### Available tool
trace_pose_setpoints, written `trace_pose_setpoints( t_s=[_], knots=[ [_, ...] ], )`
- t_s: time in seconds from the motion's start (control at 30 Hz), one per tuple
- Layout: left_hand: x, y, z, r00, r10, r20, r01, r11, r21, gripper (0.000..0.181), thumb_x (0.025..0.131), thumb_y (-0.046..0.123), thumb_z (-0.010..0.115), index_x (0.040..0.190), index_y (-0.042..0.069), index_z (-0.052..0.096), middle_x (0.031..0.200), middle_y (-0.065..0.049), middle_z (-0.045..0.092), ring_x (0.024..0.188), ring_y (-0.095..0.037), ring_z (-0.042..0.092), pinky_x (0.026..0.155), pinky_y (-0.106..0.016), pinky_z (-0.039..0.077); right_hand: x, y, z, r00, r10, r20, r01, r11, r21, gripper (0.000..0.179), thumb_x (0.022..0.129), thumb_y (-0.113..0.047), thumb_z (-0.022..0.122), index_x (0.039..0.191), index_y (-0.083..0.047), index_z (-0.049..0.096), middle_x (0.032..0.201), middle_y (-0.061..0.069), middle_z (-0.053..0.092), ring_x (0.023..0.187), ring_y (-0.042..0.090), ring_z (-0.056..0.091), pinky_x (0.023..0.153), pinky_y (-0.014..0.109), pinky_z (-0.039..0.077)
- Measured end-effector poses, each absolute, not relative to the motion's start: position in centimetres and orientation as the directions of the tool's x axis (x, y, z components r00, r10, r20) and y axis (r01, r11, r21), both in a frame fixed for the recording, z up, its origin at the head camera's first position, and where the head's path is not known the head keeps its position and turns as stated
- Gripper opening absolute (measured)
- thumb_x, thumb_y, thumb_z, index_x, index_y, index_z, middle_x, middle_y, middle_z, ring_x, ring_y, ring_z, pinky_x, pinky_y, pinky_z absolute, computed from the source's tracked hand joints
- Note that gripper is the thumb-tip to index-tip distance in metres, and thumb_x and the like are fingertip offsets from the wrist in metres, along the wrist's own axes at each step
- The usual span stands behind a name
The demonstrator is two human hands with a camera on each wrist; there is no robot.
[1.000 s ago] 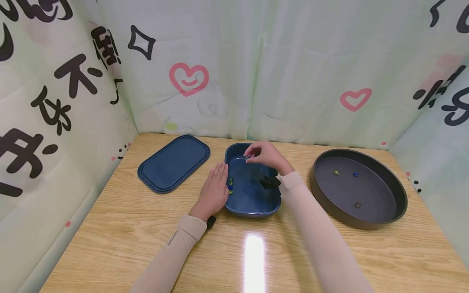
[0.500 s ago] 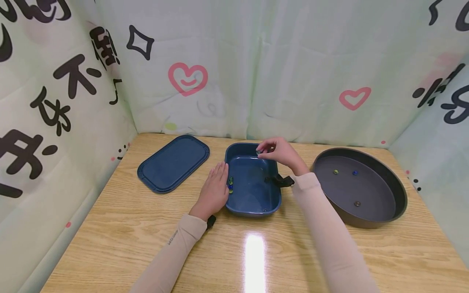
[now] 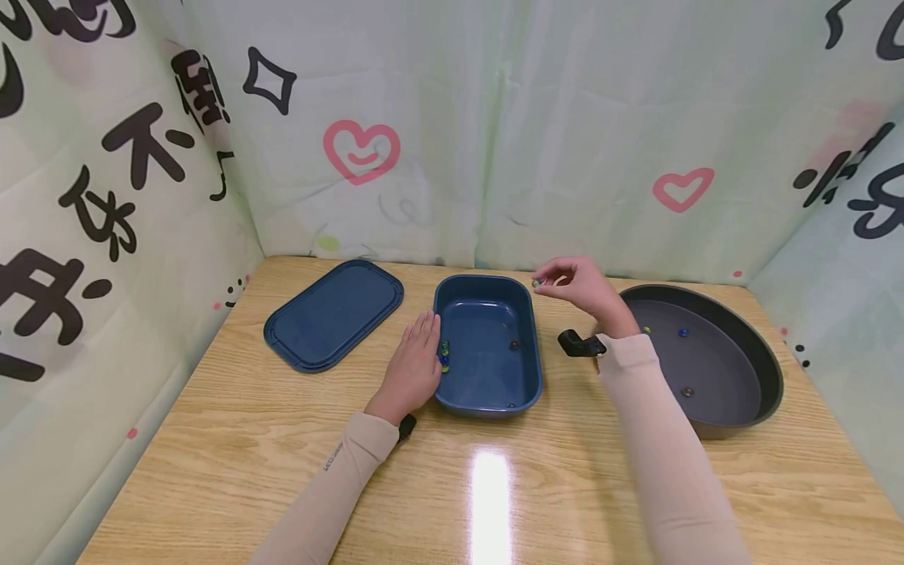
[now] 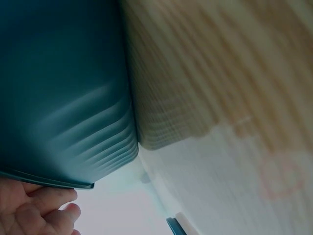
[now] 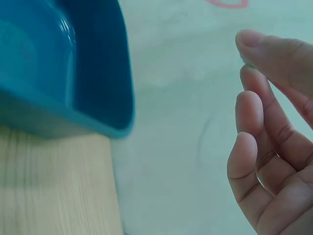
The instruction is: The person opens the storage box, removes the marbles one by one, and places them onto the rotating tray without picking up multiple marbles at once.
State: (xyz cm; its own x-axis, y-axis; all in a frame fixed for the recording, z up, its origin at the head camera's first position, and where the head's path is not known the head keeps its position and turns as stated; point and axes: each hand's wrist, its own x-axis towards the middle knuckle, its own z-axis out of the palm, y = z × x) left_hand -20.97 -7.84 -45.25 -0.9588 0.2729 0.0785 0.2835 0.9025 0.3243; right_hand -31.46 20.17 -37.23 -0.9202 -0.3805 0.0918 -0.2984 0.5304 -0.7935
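Observation:
My right hand pinches a small greenish glass marble between thumb and index finger, in the air just past the right rim of a deep blue container. In the right wrist view only a sliver of the marble shows. Flat against the container's left rim rests my left hand, fingers straight. Inside the container, green, blue and yellow marbles line the left wall. A reddish-brown marble lies near the right wall and a clear one at the near end.
Right of the container stands a round dark pan, partly behind my right forearm. It holds a blue marble, a brown one and a yellow-green one. A blue lid lies at left. A printed curtain hangs behind the table.
My right hand has carried the pinched marble rightward, from over the container out past its right rim toward the pan. The reddish-brown marble has come into view. My left hand stays in place.

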Motion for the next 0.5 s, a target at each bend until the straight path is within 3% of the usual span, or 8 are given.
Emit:
trace_pose_setpoints(
  t_s=[0.23, 0.5],
  knots=[
    [-20.9, -7.8, -45.0, -0.959, 0.273, 0.069, 0.280, 0.902, 0.329, 0.059, 0.097, 0.016, 0.040, 0.149, 0.000, 0.018, 0.158, -0.013, 0.016, 0.148, -0.024, 0.011, 0.120, -0.041, 0.012, -30.9, 22.5, -36.4, -0.942, -0.323, 0.091, -0.264, 0.549, -0.793, 0.029, 0.085, -0.022, 0.069, 0.104, 0.000, 0.067, 0.085, -0.014, 0.061, 0.078, 0.006, 0.056, 0.070, 0.020, 0.048],
    [-20.9, -7.8, -45.0, -0.961, 0.269, 0.059, 0.274, 0.908, 0.317, 0.059, 0.097, 0.017, 0.040, 0.149, 0.000, 0.018, 0.158, -0.012, 0.016, 0.148, -0.024, 0.011, 0.120, -0.041, 0.012, -30.2, 25.0, -36.1, -0.972, -0.228, 0.054, -0.177, 0.565, -0.806, 0.032, 0.083, -0.025, 0.071, 0.105, -0.002, 0.067, 0.083, -0.014, 0.062, 0.080, 0.013, 0.058, 0.068, 0.020, 0.049]
  ],
)
